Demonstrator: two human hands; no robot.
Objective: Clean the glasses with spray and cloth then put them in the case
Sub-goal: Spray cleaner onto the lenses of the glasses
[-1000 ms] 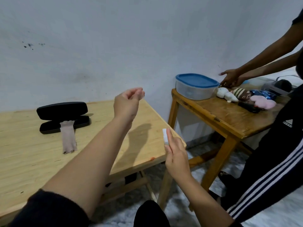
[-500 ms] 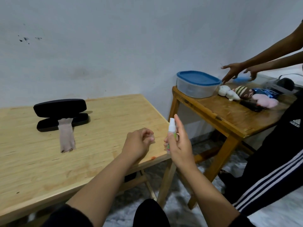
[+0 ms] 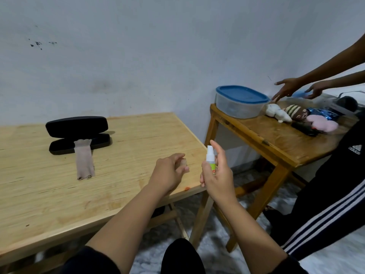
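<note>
The pale worktop (image 3: 49, 198) fills the left side, its right edge running down from the wall to a near corner just beside the hands; most of its surface lies bare. A narrow gap with grey floor (image 3: 221, 252) below parts it from a darker side table (image 3: 276, 143), which is crowded at its far end. A second person (image 3: 335, 196) in striped dark trousers stands at the right, cut off by the frame, both arms reaching over that table.

On the side table a tub (image 3: 240, 101) with a blue lid sits at the near corner, soft toys (image 3: 296, 116) just beside it. What lies beyond them is too dark to make out.

On the worktop, well back from the edge, the black case (image 3: 78, 134) stands open, lid upright. A beige cloth (image 3: 84, 159) hangs out of it onto the wood. I cannot see glasses anywhere; the inside of the case is hidden.

The right hand (image 3: 217, 175) is wrapped around a small spray (image 3: 210, 159), upright, off the corner of the worktop, forefinger raised beside the white nozzle. The left hand (image 3: 169, 173) hovers over the worktop edge, fingers curled loosely inward; I cannot tell whether they hold anything.
</note>
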